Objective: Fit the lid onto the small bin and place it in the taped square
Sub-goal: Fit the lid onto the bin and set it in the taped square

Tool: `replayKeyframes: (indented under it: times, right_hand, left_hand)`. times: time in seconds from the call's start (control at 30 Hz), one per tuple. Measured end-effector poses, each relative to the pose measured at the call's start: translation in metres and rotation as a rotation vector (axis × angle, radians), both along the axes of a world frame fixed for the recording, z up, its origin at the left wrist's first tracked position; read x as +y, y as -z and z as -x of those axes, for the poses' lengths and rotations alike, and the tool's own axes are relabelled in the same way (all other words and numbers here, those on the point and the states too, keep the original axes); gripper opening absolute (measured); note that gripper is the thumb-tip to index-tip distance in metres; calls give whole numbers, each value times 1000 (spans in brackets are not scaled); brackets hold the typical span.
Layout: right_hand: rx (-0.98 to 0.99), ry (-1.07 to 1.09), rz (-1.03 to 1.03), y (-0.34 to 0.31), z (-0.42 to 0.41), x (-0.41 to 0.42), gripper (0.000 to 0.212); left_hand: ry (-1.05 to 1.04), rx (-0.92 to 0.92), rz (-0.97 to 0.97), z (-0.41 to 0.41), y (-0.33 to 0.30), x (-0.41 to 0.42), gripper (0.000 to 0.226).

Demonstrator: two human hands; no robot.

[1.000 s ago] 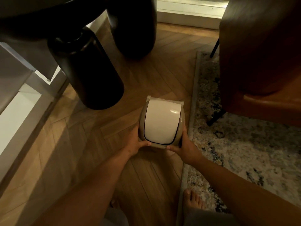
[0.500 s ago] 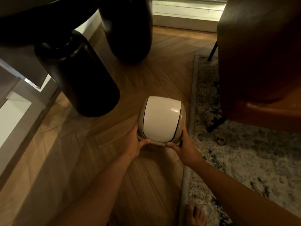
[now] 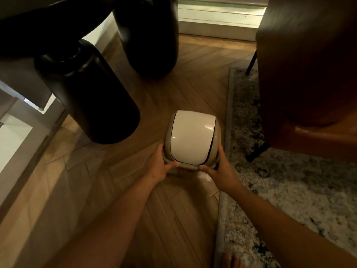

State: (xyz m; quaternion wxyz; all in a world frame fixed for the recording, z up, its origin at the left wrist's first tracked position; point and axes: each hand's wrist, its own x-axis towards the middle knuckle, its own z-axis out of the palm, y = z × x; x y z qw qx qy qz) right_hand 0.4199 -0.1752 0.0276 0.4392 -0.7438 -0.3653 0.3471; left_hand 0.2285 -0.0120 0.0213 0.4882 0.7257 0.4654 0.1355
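Note:
The small beige bin (image 3: 217, 138) stands on the wooden floor with its white swing lid (image 3: 191, 137) seated on top. My left hand (image 3: 161, 167) grips the bin's left near corner, thumb on the lid's rim. My right hand (image 3: 222, 171) holds the right near corner the same way. The bin's body is hidden under the lid. A small pale patch shows on the floor (image 3: 205, 177) just below the bin; any taped square is hidden under the bin.
Two fat black table legs (image 3: 92, 97) (image 3: 150, 35) stand left and behind the bin. A brown leather chair (image 3: 309, 74) with thin black legs stands on a patterned rug (image 3: 280, 190) to the right. My bare toes (image 3: 230, 261) show at the bottom edge.
The bin with its lid came down a little toward the floor between both hands, covering the pale strip seen behind it before. The view has shifted forward, and my foot has slid toward the bottom edge.

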Motion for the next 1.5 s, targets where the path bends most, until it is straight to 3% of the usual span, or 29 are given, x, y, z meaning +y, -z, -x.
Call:
replayKeyframes:
  times: [0.4, 0.73, 1.07, 1.5]
  right_hand:
    - [-64, 5, 0, 0, -50, 43, 118]
    - [-42, -104, -24, -4, -84, 95, 115]
    - [23, -87, 45, -1, -81, 75, 111]
    - [52, -143, 128, -6, -71, 69, 117]
  left_hand:
    - [113, -21, -32, -45, 1, 53, 96]
    - [136, 11, -133, -73, -1, 105, 90]
    - [96, 61, -22, -63, -15, 81, 93]
    - [66, 50, -29, -45, -13, 65, 92]
